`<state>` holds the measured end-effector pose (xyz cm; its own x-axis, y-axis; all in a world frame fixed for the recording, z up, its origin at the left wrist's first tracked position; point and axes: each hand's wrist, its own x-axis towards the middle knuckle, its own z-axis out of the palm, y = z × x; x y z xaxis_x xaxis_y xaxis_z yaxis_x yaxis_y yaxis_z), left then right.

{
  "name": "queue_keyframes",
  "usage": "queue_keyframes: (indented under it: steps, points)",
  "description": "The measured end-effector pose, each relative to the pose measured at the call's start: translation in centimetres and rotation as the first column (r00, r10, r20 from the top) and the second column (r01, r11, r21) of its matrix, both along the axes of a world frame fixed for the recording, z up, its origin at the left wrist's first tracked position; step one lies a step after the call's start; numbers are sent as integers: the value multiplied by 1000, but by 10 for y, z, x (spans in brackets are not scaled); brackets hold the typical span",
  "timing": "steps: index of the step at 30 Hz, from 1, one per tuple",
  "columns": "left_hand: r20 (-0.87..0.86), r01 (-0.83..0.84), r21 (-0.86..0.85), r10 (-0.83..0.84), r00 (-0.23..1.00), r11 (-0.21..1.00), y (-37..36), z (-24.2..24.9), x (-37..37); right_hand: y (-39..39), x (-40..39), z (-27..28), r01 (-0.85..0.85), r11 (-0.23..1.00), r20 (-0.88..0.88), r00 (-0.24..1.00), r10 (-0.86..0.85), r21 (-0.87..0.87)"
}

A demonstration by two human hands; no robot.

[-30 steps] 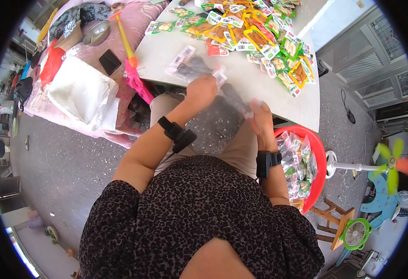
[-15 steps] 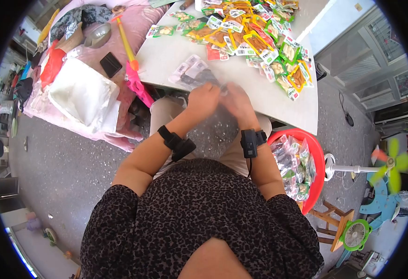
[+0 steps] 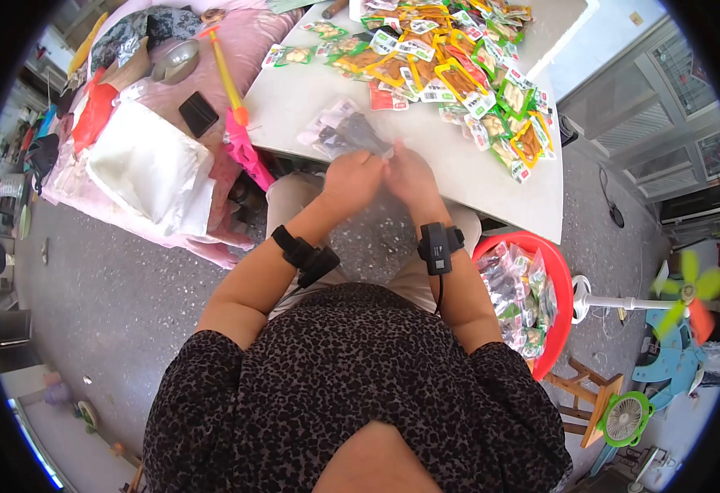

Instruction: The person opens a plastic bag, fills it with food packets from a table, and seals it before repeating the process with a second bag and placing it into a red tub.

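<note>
A clear plastic bag (image 3: pixel 345 134) with dark and pale packets inside lies on the white table (image 3: pixel 294 99), close to its near edge. My left hand (image 3: pixel 355 178) is closed on the gathered mouth of the bag. Right beside it, my right hand (image 3: pixel 410 175) pinches the same end, its fingers slightly blurred. The two hands meet at the fingertips, so the exact hold on the plastic is partly hidden. Beyond them spreads a heap of small sealed food packets (image 3: pixel 458 78) with yellow, green and red edges.
A red basin (image 3: pixel 558 308) holding filled clear bags stands on the floor at my right. A pink-covered surface at left bears a white foam box (image 3: pixel 150 164), a black phone-like slab (image 3: pixel 198 113) and a metal bowl (image 3: pixel 177 62). A green fan (image 3: pixel 627 417) stands at lower right.
My right hand has shifted slightly and turned beside the left at the bag's mouth. More of the bag's dark contents shows on the table.
</note>
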<state>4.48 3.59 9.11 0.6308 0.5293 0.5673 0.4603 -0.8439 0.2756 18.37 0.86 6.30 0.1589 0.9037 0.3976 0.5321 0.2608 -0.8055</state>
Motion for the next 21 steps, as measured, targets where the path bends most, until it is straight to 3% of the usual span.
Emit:
queue_keyframes:
  steps: [1, 3, 7, 9, 11, 14, 17, 19, 21]
  points:
    - [9, -12, 7, 12, 1000, 1000, 1, 0, -1, 2, 1, -8, -121, 992, -405, 909, 98, -32]
    - [0, -28, 1, 28, 1000, 1000, 0, 2, -2, 4, 3, -15, -229, 973, -670, 725, 160, -16]
    - [66, -37, 34, 35, 997, 999, -2, 3, -1, 0, 1, -10, -177, 984, -331, 930, 161, -17]
    - [57, 5, 26, -6, 998, 1000, -2, 2, 1, 2, 2, -14, -109, 994, 10, 994, 109, -8]
    - [18, 43, 30, -44, 999, 999, 1, -1, 3, 15, 6, -27, -12, 999, 479, 878, -11, 45]
    - [-56, 60, 36, -58, 997, 998, 5, -16, 4, 18, 0, -23, 54, 996, 344, 938, -28, -66]
    - [-26, 25, 26, -24, 999, 999, 1, -19, 1, 13, -2, -20, -45, 998, 325, 946, 26, 49]
    - [58, -9, 45, 7, 998, 999, -8, -11, -4, 5, 2, -22, 22, 999, 362, 931, -35, 40]
    - [29, -27, 74, 24, 999, 997, -8, -14, -9, -5, 6, -18, 74, 997, 397, 914, -82, 34]
